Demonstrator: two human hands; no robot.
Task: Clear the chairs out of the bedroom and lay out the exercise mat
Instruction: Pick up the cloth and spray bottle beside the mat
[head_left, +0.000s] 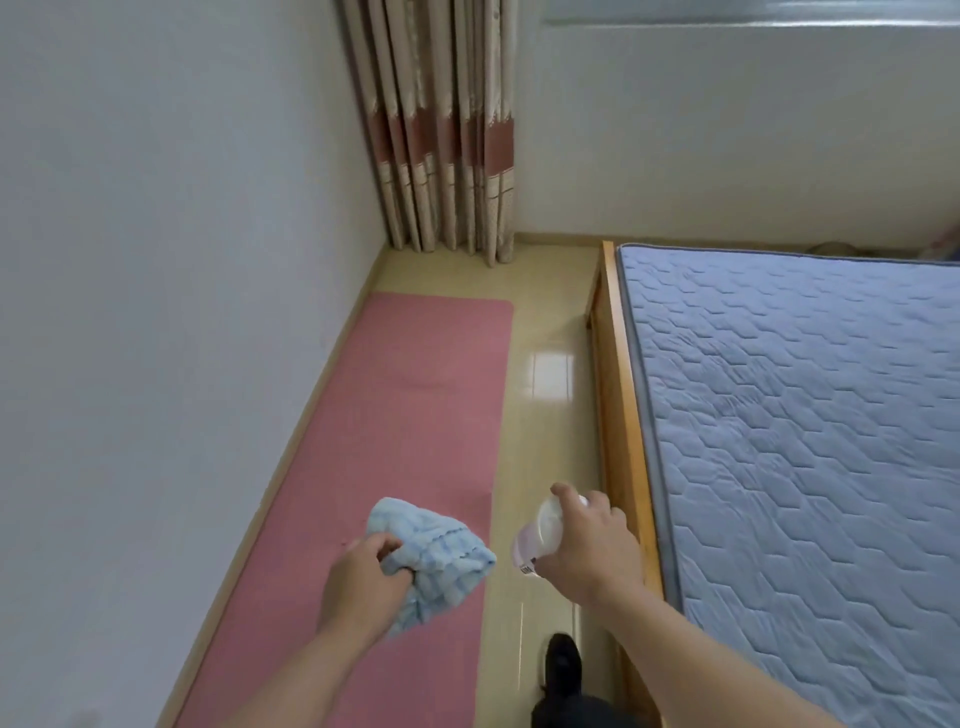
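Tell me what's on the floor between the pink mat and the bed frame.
In the head view, only a strip of glossy tile floor separates the pink mat from the bed frame, apart from the person's dark shoe near the bottom.

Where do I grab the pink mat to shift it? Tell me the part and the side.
Likely grip the mat by its right long edge, coming from the floor strip beside the bed. It lies flat, its left edge close along the wall, so the right side gives fingers room.

Bare floor strip (545, 395) between mat (415, 415) and bed frame (618, 395).
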